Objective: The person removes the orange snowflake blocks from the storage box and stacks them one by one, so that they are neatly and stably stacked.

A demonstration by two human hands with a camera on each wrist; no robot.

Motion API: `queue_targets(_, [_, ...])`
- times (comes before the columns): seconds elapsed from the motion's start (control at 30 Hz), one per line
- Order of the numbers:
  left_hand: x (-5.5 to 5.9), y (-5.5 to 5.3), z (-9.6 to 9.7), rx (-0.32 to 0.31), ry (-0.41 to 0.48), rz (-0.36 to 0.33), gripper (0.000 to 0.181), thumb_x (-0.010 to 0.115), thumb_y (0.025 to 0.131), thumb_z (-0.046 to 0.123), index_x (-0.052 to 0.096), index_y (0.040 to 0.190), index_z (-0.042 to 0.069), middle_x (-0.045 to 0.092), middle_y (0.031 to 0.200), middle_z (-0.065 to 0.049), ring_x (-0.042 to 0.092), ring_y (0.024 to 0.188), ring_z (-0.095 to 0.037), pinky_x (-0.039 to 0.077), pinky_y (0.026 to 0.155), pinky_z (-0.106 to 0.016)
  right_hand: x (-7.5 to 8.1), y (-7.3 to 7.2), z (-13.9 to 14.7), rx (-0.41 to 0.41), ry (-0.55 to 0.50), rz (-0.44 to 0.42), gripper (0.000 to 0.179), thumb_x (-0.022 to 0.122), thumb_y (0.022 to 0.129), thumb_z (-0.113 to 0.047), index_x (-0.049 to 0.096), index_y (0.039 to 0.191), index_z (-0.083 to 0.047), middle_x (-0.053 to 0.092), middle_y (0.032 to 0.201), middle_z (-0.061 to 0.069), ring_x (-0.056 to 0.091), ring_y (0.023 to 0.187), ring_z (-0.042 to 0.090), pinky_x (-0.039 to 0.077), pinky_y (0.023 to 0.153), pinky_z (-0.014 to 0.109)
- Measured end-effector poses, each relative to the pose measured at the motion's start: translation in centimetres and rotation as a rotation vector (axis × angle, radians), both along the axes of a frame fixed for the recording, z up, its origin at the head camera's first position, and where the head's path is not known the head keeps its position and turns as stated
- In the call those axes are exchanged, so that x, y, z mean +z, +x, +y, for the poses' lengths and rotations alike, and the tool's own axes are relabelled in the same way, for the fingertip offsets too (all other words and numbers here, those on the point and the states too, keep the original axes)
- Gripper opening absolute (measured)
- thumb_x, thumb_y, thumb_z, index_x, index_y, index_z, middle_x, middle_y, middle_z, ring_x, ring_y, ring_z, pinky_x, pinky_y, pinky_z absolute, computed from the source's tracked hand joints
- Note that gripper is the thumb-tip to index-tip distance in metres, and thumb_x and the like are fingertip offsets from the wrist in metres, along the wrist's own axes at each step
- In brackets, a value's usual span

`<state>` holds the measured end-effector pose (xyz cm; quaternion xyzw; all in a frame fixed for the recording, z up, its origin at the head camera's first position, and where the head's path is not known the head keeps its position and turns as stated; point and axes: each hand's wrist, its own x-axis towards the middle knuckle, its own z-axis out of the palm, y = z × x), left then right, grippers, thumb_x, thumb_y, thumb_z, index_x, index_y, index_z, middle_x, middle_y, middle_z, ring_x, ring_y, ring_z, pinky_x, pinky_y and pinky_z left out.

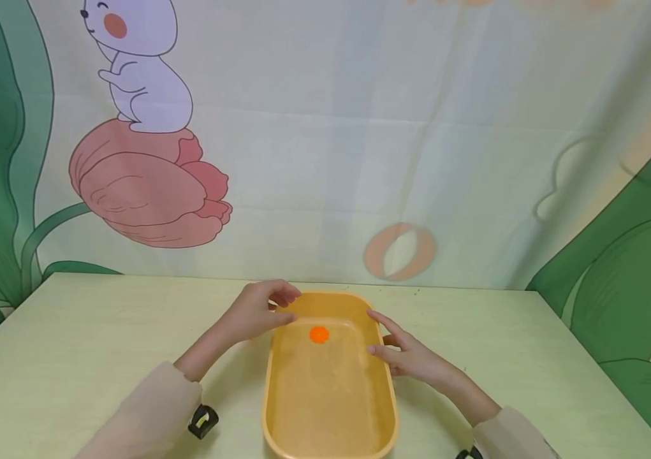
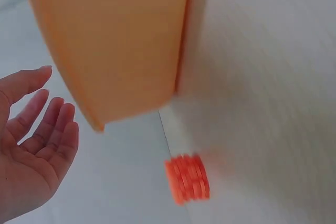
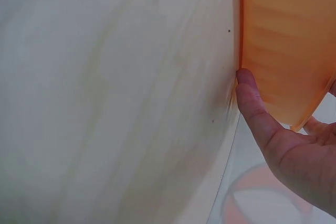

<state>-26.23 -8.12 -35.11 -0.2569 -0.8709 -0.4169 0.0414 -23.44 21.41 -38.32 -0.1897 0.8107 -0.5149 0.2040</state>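
A yellow-orange tray (image 1: 331, 408) with rounded corners and raised walls stands on the table. Inside it, toward the far end, lies a small bright orange round piece (image 1: 319, 335). My left hand (image 1: 259, 312) is at the tray's far left corner, thumb and fingers apart with nothing between them. In the left wrist view, an orange-red ridged stack of discs (image 2: 187, 179) is outside the tray, near the table's back edge; the left hand and wrist hide it in the head view. My right hand (image 1: 411, 357) holds the right wall, its digits over the rim and along the outside.
The pale wooden table (image 1: 532, 357) ends at a printed curtain (image 1: 314, 159) showing a white animal and a pink flower. Dark bands are at the sleeve cuffs; the left band (image 1: 203, 421) hangs beside the tray.
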Motion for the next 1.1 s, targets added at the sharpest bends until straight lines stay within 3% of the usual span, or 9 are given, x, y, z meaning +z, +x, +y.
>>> queue_targets(0.1, [-0.1, 0.2, 1.4, -0.031, -0.017, 0.007, 0.029, 0.072, 0.076, 0.006, 0.062, 0.103, 0.001, 0.063, 0.094, -0.006, 0.059, 0.086, -0.022, 0.050, 0.078, -0.034, 0.0, 0.0, 0.1, 0.007, -0.011, 0.000, 0.071, 0.054, 0.092, -0.028, 0.011, 0.147, -0.019, 0.046, 0.118, 0.027, 0.058, 0.078, 0.019, 0.049, 0.065, 0.030])
queue_targets(0.4, [-1.1, -0.3, 3.8, -0.131, -0.102, -0.038, 0.030, 0.068, 0.078, 0.005, 0.061, 0.106, -0.002, 0.063, 0.099, -0.015, 0.062, 0.085, -0.025, 0.050, 0.078, -0.034, 0.0, 0.0, 0.0, -0.002, -0.023, -0.014, 0.071, 0.054, 0.092, -0.028, 0.010, 0.147, -0.017, 0.041, 0.123, 0.030, 0.061, 0.084, 0.021, 0.052, 0.071, 0.036])
queue_targets(0.53, [-1.6, -0.7, 4.7, -0.143, -0.223, -0.014, 0.032, 0.067, 0.078, 0.003, 0.060, 0.108, -0.006, 0.063, 0.102, -0.017, 0.062, 0.087, -0.028, 0.049, 0.080, -0.037, 0.0, 0.0, 0.1, -0.001, -0.033, -0.016, 0.071, 0.054, 0.092, -0.027, 0.010, 0.147, -0.016, 0.039, 0.124, 0.032, 0.061, 0.087, 0.023, 0.053, 0.072, 0.038])
queue_targets(0.77, [-1.6, -0.8, 5.9, -0.115, -0.541, 0.029, 0.032, 0.063, 0.082, 0.008, 0.061, 0.112, -0.001, 0.064, 0.106, -0.012, 0.059, 0.093, -0.024, 0.046, 0.085, -0.036, 0.1, 0.0, 0.0, 0.000, -0.043, -0.027, 0.071, 0.053, 0.092, -0.025, 0.009, 0.147, -0.016, 0.040, 0.124, 0.031, 0.061, 0.090, 0.025, 0.052, 0.074, 0.039])
queue_targets(0.93, [-1.8, -0.7, 6.3, -0.094, -0.680, -0.002, 0.025, 0.059, 0.083, 0.006, 0.064, 0.107, 0.006, 0.060, 0.082, -0.001, 0.051, 0.075, -0.017, 0.045, 0.065, -0.028, 0.2, 0.0, 0.0, 0.011, -0.035, -0.014, 0.071, 0.053, 0.092, -0.025, 0.008, 0.147, -0.016, 0.041, 0.123, 0.031, 0.061, 0.088, 0.024, 0.052, 0.072, 0.038])
queue_targets(1.03, [-2.1, -0.7, 6.4, -0.085, -0.711, -0.003, 0.019, 0.059, 0.082, 0.005, 0.065, 0.099, 0.010, 0.049, 0.069, 0.002, 0.047, 0.067, -0.015, 0.037, 0.055, -0.025, 0.3, 0.1, 0.0, 0.013, -0.039, -0.014, 0.071, 0.053, 0.092, -0.025, 0.008, 0.147, -0.015, 0.041, 0.122, 0.031, 0.061, 0.087, 0.023, 0.053, 0.072, 0.038])
queue_targets(1.1, [-2.3, -0.8, 6.4, -0.083, -0.716, 0.006, 0.020, 0.059, 0.080, 0.004, 0.065, 0.098, 0.011, 0.049, 0.068, 0.003, 0.046, 0.066, -0.014, 0.037, 0.053, -0.024, 0.3, 0.1, -0.1, 0.011, -0.041, -0.016, 0.071, 0.053, 0.092, -0.024, 0.008, 0.147, -0.015, 0.041, 0.122, 0.031, 0.061, 0.087, 0.023, 0.053, 0.071, 0.038])
